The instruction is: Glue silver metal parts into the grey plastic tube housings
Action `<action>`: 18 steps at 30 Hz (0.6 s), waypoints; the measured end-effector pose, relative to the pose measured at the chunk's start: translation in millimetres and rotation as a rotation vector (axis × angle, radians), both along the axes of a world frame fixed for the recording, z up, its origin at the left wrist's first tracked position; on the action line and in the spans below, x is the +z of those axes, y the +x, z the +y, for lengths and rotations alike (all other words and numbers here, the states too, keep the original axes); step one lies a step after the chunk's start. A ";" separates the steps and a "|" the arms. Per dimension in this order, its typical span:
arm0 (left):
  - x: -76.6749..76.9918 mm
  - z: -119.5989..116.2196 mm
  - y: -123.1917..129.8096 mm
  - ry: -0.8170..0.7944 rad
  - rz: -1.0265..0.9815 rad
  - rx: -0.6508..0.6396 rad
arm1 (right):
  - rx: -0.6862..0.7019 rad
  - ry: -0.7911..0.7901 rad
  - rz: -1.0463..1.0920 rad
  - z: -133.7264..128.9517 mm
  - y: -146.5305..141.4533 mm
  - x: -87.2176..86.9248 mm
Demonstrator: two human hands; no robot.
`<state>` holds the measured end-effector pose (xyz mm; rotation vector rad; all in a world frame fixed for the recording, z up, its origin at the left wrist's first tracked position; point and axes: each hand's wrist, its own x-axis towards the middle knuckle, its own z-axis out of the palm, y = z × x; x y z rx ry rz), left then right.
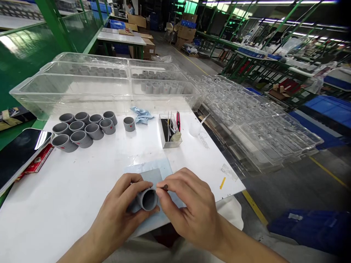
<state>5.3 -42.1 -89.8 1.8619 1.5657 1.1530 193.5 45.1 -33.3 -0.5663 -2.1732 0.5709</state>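
Note:
My left hand (pixel 123 204) is closed around a short grey tube (pixel 148 200), its open end tilted up toward me. Beside the tube's rim, my right hand (pixel 189 204) pinches a small thin piece with a dark round end (pixel 165 187); its exact kind is hard to make out. Both hands are above a pale blue sheet (pixel 167 170) with a grey pad (pixel 155 176) on it, near the table's front edge. Several similar grey tubes (pixel 94 130), some with a small red mark, stand upright at the left. One more tube (pixel 129 124) stands apart from them.
A clear box (pixel 172 144) holds tweezers and small tools, with a crumpled blue cloth (pixel 142 115) to its left. Clear trays (pixel 98 96) with more tubes line the back. Stacked plastic trays (pixel 257 124) stand to the right. A tablet-like device (pixel 23 153) lies at left.

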 end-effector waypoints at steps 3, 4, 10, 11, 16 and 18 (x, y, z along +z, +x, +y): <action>-0.4 -0.7 -0.1 -0.003 0.009 0.005 | 0.011 0.062 -0.006 1.4 0.6 0.0; 0.0 -0.7 -0.2 -0.006 0.014 0.004 | 0.018 0.076 -0.006 1.5 0.6 -0.8; 3.0 1.2 -0.7 -0.010 0.031 0.006 | 0.061 0.056 0.007 -2.1 -1.3 -1.7; 2.6 1.3 -0.7 -0.010 0.031 0.009 | 0.066 0.037 0.009 -2.7 -0.3 1.2; -2.8 -1.2 0.3 -0.050 0.016 0.051 | -0.042 0.035 0.171 13.8 16.6 25.3; -3.0 -2.4 1.9 -0.089 0.002 0.082 | -0.191 0.155 0.229 34.2 22.8 31.6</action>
